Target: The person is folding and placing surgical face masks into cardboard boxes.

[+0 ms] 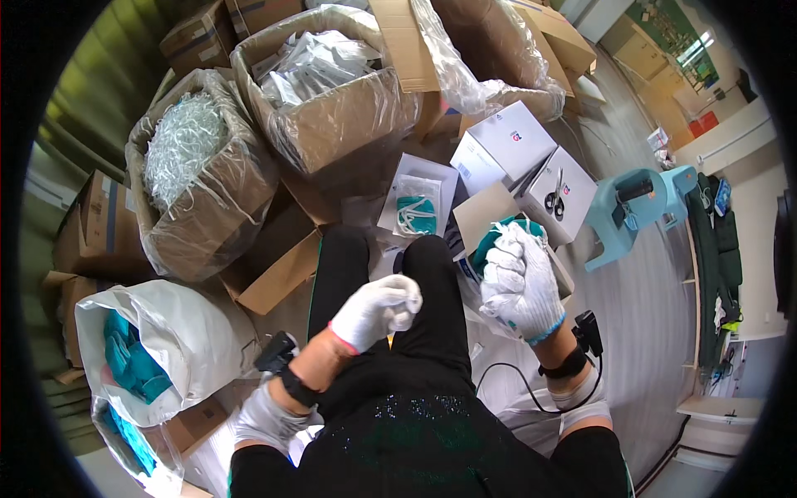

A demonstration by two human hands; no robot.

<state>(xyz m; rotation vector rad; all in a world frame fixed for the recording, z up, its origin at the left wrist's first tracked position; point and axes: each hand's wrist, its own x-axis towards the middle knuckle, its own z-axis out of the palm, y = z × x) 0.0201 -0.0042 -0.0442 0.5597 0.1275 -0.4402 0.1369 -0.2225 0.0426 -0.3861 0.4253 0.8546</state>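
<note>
"So, from the head view, where is the green cloth [485, 251] seen?"
"At the open box [481, 214], partly covered by the right hand [523, 286], fingers bent; grip can't be told."
"The left hand [378, 314]?"
"Curled; contents can't be told."

Surroundings of the work area. Left: green curtain [95, 104] in vertical folds, brighter and yellower toward the top. Right: pale grey floor [639, 324] with a soft sheen; light-blue plastic stool [604, 217]; off-white wall [757, 282]. Upper right: wood-coloured cabinets [647, 61] beside a dark green surface bearing a bright patch.
</note>
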